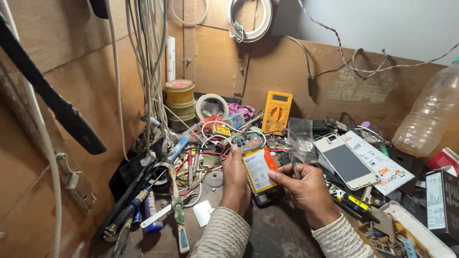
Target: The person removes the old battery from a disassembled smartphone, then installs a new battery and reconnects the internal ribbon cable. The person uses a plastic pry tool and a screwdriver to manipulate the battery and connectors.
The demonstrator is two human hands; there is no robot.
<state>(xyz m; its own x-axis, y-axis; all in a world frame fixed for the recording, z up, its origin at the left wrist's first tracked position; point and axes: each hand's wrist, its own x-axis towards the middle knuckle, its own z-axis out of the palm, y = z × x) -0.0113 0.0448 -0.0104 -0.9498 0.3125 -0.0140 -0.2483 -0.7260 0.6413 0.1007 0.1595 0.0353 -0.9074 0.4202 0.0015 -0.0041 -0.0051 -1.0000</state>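
While gripping the opened phone [260,179] near the middle of the bench [282,234], steadying it with the left hand [235,184], whose fingers are wrapping around its left edge and closing on the body. Pinching the right edge of the white-and-orange battery [258,168] with the right hand [306,188], thumb and fingers together on it, with a thin dark tool [295,169] seeming to poke up between those fingers, though too small to tell for sure. Lying face up inside the phone, the battery, just near of the exposed green circuit board [247,140].

Risking, as a judgement, a bent or punctured battery if pried hard with anything pointed, since such a pack is soft. Risking also a slip of the phone off its perch onto the clutter, given the one-sided grip. Crowding in close on the left, loose red and white wires [213,143] and screwdrivers [189,167], likely to snag a sleeve. Sitting just right, a white phone [346,162] on printed packaging [382,165]; standing farther back, a yellow multimeter [276,111].
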